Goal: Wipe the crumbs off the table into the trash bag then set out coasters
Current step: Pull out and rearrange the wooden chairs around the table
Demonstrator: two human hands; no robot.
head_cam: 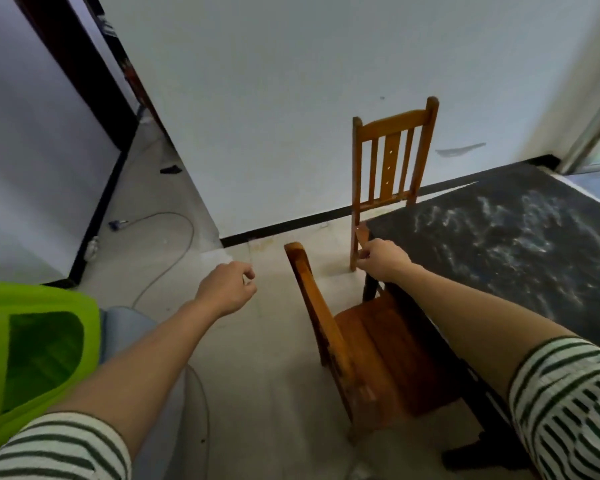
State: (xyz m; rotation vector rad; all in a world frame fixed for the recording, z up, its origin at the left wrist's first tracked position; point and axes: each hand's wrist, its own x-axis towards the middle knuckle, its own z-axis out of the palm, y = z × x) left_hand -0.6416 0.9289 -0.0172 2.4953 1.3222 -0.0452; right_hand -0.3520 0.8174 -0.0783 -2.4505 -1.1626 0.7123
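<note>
The table (506, 251) has a dark top with pale streaks and fills the right side. My right hand (383, 259) is at its near left corner, fingers and thumb pinched together. My left hand (227, 287) hangs over the floor to the left of it, fingers curled in a pinch. A thin clear trash bag (250, 258), barely visible as faint edges, seems stretched between the two hands. No coasters are in view.
A wooden chair (378, 358) stands tucked at the table's near side, just below my right arm. A second chair (392, 157) stands at the table's end by the white wall. A lime-green bin (32, 341) is at the lower left. A cable (184, 237) lies on the floor.
</note>
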